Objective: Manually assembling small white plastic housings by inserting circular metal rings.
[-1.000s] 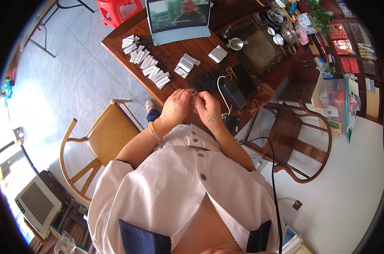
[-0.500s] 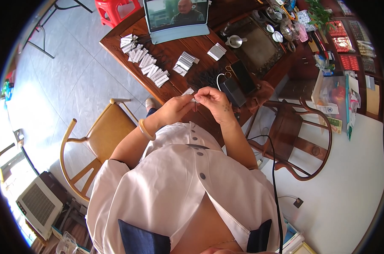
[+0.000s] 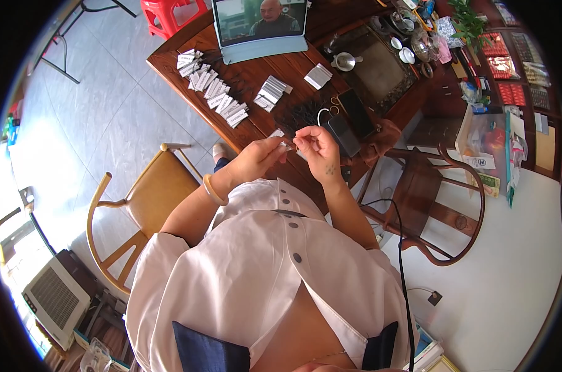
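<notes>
Above the near edge of the wooden table, my left hand pinches a small white tag between thumb and fingers. Close on its right is my right hand, thumb and forefinger pressed together at the tag's end. Whatever thin thing these fingertips hold is too small to make out. Just beyond both hands lies a tangle of thin black cords. Small white tags with dark print lie in an overlapping row at the table's left, and neat stacks of tags lie nearer the middle.
A propped tablet plays video at the back. Right of the cords are a black phone, a dark box-like device and scissors. A tea tray holds cups. Chairs flank me on both sides.
My right hand has moved slightly right, its fingertips drawing away from my left hand. The white tag now shows more plainly in my left fingers.
</notes>
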A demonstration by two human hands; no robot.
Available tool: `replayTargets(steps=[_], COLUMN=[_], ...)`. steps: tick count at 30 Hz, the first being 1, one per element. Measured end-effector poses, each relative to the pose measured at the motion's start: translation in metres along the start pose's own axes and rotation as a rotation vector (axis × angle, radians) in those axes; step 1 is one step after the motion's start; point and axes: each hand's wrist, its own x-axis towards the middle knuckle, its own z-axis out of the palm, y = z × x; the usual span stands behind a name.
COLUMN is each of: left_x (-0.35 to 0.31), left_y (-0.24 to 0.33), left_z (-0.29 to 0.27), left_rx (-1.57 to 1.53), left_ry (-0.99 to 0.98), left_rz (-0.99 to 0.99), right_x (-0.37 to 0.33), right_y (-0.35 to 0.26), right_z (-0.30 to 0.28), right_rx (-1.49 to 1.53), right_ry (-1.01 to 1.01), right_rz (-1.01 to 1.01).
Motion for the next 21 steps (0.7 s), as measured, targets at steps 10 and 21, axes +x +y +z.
replayTargets(steps=[10, 21], left_x=[0.000, -0.002], left_y=[0.003, 0.004], left_z=[0.001, 0.001], left_rx=[0.091, 0.130], left_ry=[0.105, 0.097], left_rz=[0.146, 0.128], right_x=[-0.003, 0.002], right_y=[-0.005, 0.001], right_z=[-0.004, -0.008], right_rx=[-0.291, -0.117], right_ry=[-0.111, -0.117], right_rz=[-0.185, -0.071])
